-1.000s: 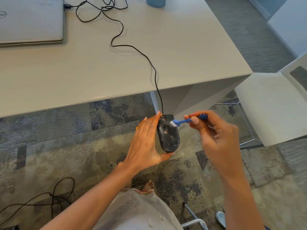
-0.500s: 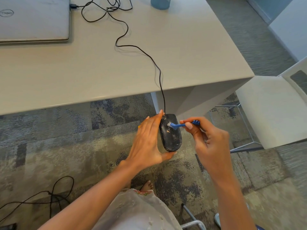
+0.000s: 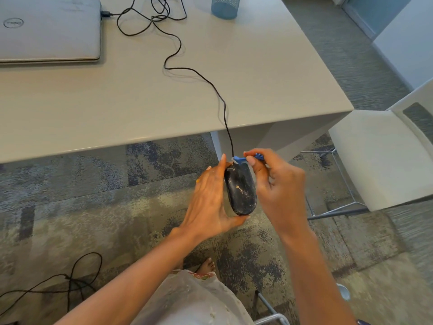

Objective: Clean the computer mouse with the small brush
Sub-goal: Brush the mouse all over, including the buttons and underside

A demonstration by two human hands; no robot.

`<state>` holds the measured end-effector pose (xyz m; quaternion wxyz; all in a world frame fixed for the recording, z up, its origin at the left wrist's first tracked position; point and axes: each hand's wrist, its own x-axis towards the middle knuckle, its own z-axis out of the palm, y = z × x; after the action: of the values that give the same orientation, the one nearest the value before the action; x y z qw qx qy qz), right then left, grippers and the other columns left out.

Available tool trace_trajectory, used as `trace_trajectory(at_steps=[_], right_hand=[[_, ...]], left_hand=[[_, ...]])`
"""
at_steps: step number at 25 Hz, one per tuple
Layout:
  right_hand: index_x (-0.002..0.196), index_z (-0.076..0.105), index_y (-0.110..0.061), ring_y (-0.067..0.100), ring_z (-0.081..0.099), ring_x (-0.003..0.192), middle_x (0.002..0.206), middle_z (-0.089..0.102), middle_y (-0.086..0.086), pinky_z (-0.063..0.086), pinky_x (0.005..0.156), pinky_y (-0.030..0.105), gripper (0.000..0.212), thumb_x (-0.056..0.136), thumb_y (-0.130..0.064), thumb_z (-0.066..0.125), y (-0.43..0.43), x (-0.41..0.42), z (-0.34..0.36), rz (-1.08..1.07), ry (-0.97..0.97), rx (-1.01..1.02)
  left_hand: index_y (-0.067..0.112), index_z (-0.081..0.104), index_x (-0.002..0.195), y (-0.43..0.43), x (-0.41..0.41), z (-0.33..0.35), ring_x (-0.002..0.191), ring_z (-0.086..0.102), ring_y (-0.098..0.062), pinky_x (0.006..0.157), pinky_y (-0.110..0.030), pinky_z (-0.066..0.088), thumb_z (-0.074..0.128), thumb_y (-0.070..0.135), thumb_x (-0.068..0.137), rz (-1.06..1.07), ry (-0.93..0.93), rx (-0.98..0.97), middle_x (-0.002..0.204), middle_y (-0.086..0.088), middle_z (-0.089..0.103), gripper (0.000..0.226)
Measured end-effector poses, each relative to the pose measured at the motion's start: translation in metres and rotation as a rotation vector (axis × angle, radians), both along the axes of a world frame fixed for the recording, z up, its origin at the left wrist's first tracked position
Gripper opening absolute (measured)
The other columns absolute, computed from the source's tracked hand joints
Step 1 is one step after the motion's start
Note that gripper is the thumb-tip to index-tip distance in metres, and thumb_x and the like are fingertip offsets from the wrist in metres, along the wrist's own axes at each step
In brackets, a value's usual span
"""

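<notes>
A black computer mouse [image 3: 241, 191], speckled with pale dirt, is held in the air over the carpet, just in front of the table's edge. My left hand [image 3: 209, 200] grips it from the left side, thumb under its near end. My right hand [image 3: 276, 186] pinches a small blue brush [image 3: 246, 158] between thumb and fingers. The brush's pale bristle tip touches the mouse's far end, right where the black cable [image 3: 220, 99] leaves it.
The cable runs up over the grey table [image 3: 140, 102] toward a shut silver laptop [image 3: 49, 31] at the back left. A blue mesh cup [image 3: 225, 7] stands at the back. A white chair [image 3: 384, 156] is on the right. Another black cable [image 3: 70, 280] lies on the carpet.
My right hand has drawn the brush from the mouse's upper surface up to its far end by the cable. The left hand keeps its hold on the mouse.
</notes>
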<state>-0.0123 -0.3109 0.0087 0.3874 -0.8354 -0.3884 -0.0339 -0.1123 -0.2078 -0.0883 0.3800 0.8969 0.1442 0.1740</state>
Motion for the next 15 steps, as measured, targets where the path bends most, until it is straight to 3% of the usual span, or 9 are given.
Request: trace_trajectory(at_steps=[3, 7, 9, 11, 15], right_hand=[[0.105, 0.071, -0.011, 0.014, 0.070, 0.078, 0.090, 0.076, 0.002, 0.058, 0.066, 0.028, 0.012, 0.097, -0.009, 0.063, 0.002, -0.014, -0.007, 0.034, -0.028, -0.026], [0.102, 0.072, -0.015, -0.006, 0.060, 0.066, 0.078, 0.071, -0.006, 0.041, 0.057, 0.003, 0.011, 0.096, -0.010, 0.064, -0.004, -0.019, -0.007, 0.024, 0.022, 0.031], [0.102, 0.073, -0.013, -0.013, 0.052, 0.057, 0.071, 0.064, -0.011, 0.032, 0.053, 0.000, 0.010, 0.097, -0.011, 0.064, -0.002, -0.013, -0.004, -0.026, 0.004, 0.053], [0.102, 0.073, -0.012, -0.008, 0.051, 0.054, 0.072, 0.066, -0.009, 0.033, 0.053, 0.004, 0.011, 0.098, -0.013, 0.063, 0.002, -0.009, -0.004, -0.067, -0.019, 0.048], [0.104, 0.073, -0.012, 0.014, 0.067, 0.067, 0.082, 0.075, 0.002, 0.051, 0.058, 0.024, 0.013, 0.098, -0.012, 0.061, 0.005, -0.019, -0.009, -0.045, -0.030, 0.002]], left_hand=[[0.020, -0.016, 0.155, 0.001, -0.001, 0.001, 0.136, 0.039, -0.027, 0.112, -0.046, 0.033, 0.084, 0.056, 0.065, 0.018, 0.002, -0.019, 0.150, -0.009, 0.040, 0.139], [0.023, -0.018, 0.155, 0.001, -0.002, -0.001, 0.131, 0.041, -0.026, 0.109, -0.045, 0.036, 0.084, 0.054, 0.062, 0.039, 0.010, -0.033, 0.148, -0.006, 0.041, 0.141], [0.019, -0.016, 0.155, 0.000, -0.002, -0.001, 0.130, 0.039, -0.024, 0.113, -0.033, 0.027, 0.085, 0.055, 0.062, 0.039, -0.011, -0.029, 0.147, -0.007, 0.041, 0.142], [0.016, -0.015, 0.156, -0.001, 0.000, 0.000, 0.132, 0.039, -0.022, 0.113, -0.023, 0.021, 0.085, 0.055, 0.064, 0.028, -0.038, -0.035, 0.148, -0.007, 0.040, 0.141], [0.017, -0.014, 0.155, -0.002, 0.000, 0.004, 0.134, 0.038, -0.024, 0.112, -0.049, 0.034, 0.083, 0.055, 0.065, 0.025, -0.012, -0.044, 0.149, -0.006, 0.039, 0.138]])
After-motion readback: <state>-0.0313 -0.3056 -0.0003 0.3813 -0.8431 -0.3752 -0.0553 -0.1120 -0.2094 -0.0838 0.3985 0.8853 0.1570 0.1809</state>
